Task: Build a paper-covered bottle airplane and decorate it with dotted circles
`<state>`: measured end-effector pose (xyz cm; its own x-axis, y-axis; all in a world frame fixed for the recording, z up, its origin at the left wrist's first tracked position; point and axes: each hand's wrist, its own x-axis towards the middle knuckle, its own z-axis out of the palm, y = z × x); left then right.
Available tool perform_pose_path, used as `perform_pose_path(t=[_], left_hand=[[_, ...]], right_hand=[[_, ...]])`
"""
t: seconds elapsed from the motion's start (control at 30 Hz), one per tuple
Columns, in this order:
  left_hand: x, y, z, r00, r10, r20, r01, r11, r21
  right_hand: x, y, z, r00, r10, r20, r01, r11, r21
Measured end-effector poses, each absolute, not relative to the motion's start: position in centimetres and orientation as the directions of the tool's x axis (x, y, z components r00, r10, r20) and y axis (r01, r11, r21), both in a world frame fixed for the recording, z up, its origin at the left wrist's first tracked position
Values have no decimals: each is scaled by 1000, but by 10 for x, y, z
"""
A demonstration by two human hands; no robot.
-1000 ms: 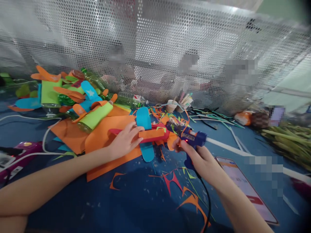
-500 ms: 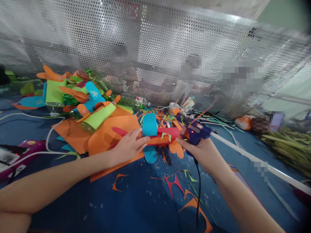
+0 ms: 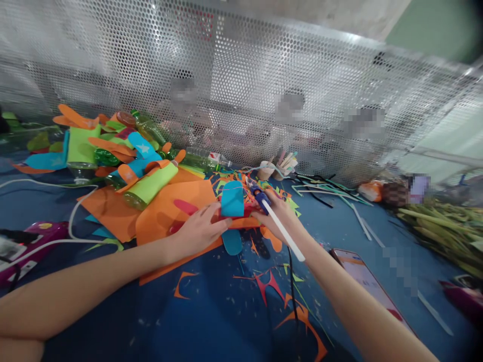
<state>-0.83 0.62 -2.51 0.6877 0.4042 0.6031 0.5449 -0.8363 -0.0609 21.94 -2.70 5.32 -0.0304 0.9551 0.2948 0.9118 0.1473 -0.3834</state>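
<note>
1. Left hand (image 3: 199,225) rests on the plane-like craft piece (image 3: 238,222), thumb toward the near side; whether it pinches the body, I cannot tell.
2. Right hand (image 3: 281,213) closes around the glue gun (image 3: 261,197), whose white glue stick (image 3: 285,233) juts backward.
3. Their craft piece lies mid-table (image 3: 188,332), its red tail end over an orange sheet (image 3: 154,216).
4. It looks foam-like: light, soft, easily bent, not slippery. Take hold along the red body; the curled blue strip (image 3: 232,199) would probably crease if squeezed.
5. Probably heavier and rigid, the gun suits a handle grip, fingers off its likely hot nozzle.
</note>
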Motion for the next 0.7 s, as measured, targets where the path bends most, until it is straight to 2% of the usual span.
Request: perform_pose_path(t=[0.13,0.23,0.4,0.5,0.7], left_hand=[[-8,7,-25,692,413,592,556,-828,-71],[-8,8,-26,682,415,602,557,-828,-61],[-8,9,-29,656,415,630,555,-831,-30],[-9,10,-30,649,410,641,550,-835,-24],[-8,10,-27,650,384,656,521,-853,-17]], right_hand=[[217,-27,51,-20,947,320,912,148,-382],[223,-23,55,23,941,339,877,143,-459],[250,-9,63,284,891,354,729,40,-684],[265,-3,58,488,791,370,511,85,-855],[277,-18,47,606,714,351,403,106,-909]])
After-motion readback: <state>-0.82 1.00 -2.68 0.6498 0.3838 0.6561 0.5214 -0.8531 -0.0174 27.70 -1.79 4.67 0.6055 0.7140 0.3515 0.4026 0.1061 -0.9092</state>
